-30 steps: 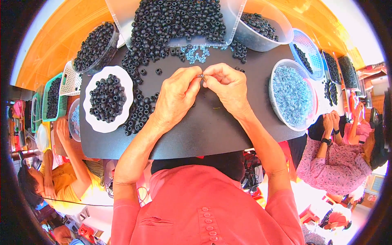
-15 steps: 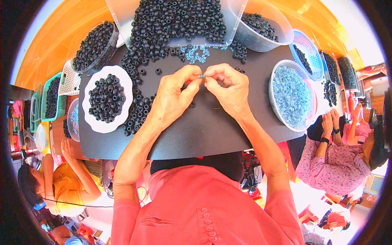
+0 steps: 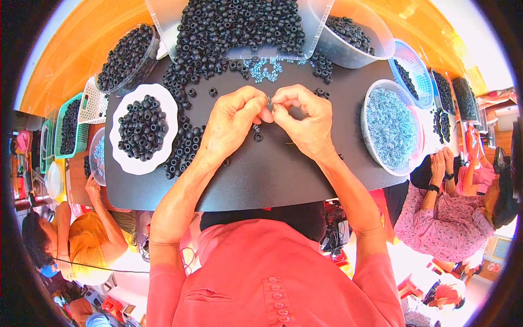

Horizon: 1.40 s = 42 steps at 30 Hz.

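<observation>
Over the middle of the dark table point(image 3: 261, 185) my hands meet, fingertips nearly touching. My left hand point(image 3: 235, 117) is closed in a pinch at a small coiled metal spring point(image 3: 268, 102). From the other side, the thumb and forefinger of my right hand point(image 3: 305, 117) pinch the same spring; its exact shape is partly hidden by the fingertips. Just below my left fingers, another small spring point(image 3: 256, 128) shows beside a black ring-shaped part point(image 3: 257, 137). Beyond my hands lies a scatter of small blue-silver springs point(image 3: 264, 70).
Black parts spill from a clear bin point(image 3: 321, 32) at the far side. A white scalloped plate point(image 3: 121, 152) of them stands at left, a bowl point(image 3: 146, 68) behind it. At right is a tub of springs point(image 3: 389, 128). Co-workers sit to the left point(image 3: 90, 240) and right point(image 3: 447, 218).
My fingertips have shifted slightly on the spring, which now looks more tilted. A spring and a black ring now show below my left hand. The left co-worker's hand has moved.
</observation>
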{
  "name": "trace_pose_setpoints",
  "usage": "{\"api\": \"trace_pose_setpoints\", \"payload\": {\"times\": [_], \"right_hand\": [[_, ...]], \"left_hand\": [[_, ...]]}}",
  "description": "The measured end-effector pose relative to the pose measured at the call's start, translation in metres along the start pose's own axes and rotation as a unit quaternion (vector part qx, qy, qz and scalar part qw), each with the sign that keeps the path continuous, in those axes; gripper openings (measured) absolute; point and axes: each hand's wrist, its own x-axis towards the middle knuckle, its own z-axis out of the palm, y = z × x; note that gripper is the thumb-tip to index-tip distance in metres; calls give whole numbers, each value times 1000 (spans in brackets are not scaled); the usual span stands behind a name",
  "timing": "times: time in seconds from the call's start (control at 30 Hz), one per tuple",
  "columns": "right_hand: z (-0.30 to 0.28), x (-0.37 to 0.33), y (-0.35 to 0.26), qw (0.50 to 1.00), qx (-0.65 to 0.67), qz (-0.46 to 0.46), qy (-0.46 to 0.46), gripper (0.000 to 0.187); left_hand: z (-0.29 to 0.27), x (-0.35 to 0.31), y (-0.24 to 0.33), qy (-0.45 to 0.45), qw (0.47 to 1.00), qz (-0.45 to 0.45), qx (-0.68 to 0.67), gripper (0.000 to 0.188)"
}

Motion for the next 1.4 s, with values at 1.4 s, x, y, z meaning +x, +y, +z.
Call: {"api": "trace_pose_setpoints", "payload": {"times": [1.4], "right_hand": [[-12, 7, 8, 980, 106, 113, 123, 7]], "left_hand": [[-13, -16, 0, -124, 861, 183, 457, 24]]}}
